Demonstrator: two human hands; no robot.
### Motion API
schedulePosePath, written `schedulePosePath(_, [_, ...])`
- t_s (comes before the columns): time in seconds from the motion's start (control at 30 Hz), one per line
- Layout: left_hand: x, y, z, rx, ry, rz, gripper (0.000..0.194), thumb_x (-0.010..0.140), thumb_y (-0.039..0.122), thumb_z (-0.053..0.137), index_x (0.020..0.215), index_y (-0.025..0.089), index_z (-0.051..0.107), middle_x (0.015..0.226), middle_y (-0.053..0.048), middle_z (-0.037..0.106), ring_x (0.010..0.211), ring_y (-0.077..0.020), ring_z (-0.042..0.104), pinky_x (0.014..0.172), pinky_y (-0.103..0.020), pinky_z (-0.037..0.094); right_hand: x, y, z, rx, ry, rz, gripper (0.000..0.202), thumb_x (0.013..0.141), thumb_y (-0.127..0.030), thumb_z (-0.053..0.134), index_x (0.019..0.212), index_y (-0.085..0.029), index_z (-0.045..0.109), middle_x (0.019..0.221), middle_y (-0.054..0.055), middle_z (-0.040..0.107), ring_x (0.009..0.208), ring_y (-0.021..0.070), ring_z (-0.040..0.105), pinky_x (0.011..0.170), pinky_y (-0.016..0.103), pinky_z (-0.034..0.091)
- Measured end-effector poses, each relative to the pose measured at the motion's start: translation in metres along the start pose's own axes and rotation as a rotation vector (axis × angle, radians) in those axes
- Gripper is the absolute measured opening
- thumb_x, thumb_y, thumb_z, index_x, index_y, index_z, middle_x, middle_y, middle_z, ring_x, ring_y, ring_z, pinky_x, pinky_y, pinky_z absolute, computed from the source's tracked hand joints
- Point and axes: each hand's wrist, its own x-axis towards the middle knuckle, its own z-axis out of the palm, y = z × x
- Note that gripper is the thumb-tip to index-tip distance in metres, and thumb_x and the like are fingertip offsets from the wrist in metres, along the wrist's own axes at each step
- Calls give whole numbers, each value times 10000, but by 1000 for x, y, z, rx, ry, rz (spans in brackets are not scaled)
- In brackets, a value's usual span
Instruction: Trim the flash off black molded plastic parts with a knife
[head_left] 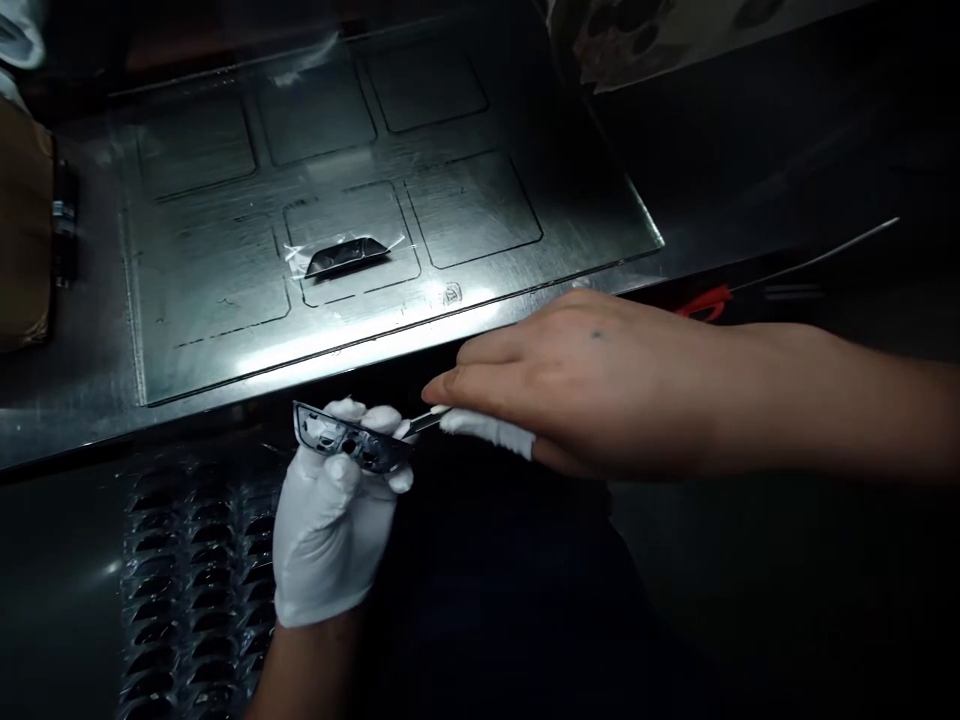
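My left hand (pixel 330 530), in a white glove, grips a small dark plastic part (pixel 375 452) with openings and ribs in its upturned face. The part is held tilted just below the table's front edge. My right hand (pixel 555 385) is bare except for a white cover on the thumb. It pinches a slim tool with a narrow blade (pixel 424 424), whose tip is at the part's right end; whether it touches is hard to tell. On the mat above lies a similar dark part (pixel 347 257) on a piece of clear film.
A clear mat (pixel 480 215) with outlined rectangles covers the metal table (pixel 90 390). At lower left, a tray (pixel 184 570) holds rows of dark parts. A cardboard box (pixel 22 225) stands left. A red item (pixel 705 303) and a thin pale rod (pixel 825 257) lie beyond my right wrist.
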Motion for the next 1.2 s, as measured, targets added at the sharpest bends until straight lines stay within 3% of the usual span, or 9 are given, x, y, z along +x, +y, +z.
schedulePosePath(0.27, [-1,-1,5,92,40,31,334,864,294,840,1174,248,725,1110,-39,785,979,-185,742,684,-220,633,1,-1,7,-39,-7,20,406,935,-136,532,1288,-239,703,992,53,754,758,211,645,658,341,395])
schedulePosePath(0.53, [-1,1,9,138,71,16,285,889,260,813,1162,231,737,1101,-47,779,971,-182,746,653,-184,606,-3,1,14,-52,-2,19,353,973,-183,513,1251,-233,727,794,34,701,696,206,619,687,353,399])
schedulePosePath(0.77, [1,-1,12,167,100,49,276,887,260,814,1152,235,744,1100,-25,773,970,-168,744,638,-164,592,-7,-2,14,-108,22,-9,382,970,-140,455,1227,-203,731,837,57,710,652,204,592,619,343,351])
schedulePosePath(1.07, [-4,-8,18,356,215,311,282,860,164,826,1127,230,764,1114,-26,780,1048,-216,758,717,-219,645,-7,-19,23,-218,181,-12,326,969,-119,463,1148,-155,733,866,65,734,597,173,601,506,304,212])
schedulePosePath(1.2, [-1,-8,14,244,172,308,281,864,198,827,1133,230,752,1100,-28,774,1020,-203,757,675,-200,630,-8,-11,27,-245,307,-47,272,974,-148,509,1118,-168,739,832,35,726,592,165,618,480,287,277])
